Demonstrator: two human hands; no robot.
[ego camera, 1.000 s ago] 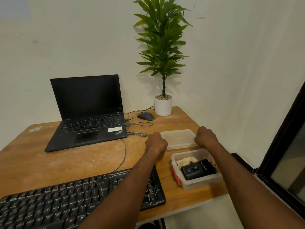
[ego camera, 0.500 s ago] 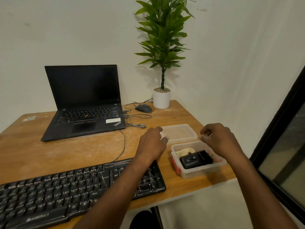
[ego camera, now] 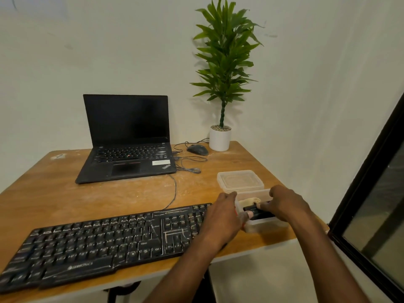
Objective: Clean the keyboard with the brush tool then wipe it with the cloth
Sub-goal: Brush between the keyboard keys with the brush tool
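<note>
Right hand (ego camera: pixel 284 204) curls its fingers onto the black brush tool (ego camera: pixel 258 212) inside the clear tub (ego camera: pixel 262 226) near the desk's right edge. Left hand (ego camera: pixel 223 215) grips the tub's wall. Cloth (ego camera: pixel 250 201) beside brush. Lift straight up (tub braced); keyboard (ego camera: pixel 105 239) waits at front edge.

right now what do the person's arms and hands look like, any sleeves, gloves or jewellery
Both forearms are bare as far as the frame shows: no sleeves in view. The left hand and the right hand wear no gloves, and no watch, bracelet or ring shows on the visible sides. Nothing is strapped or marked on either arm.
</note>
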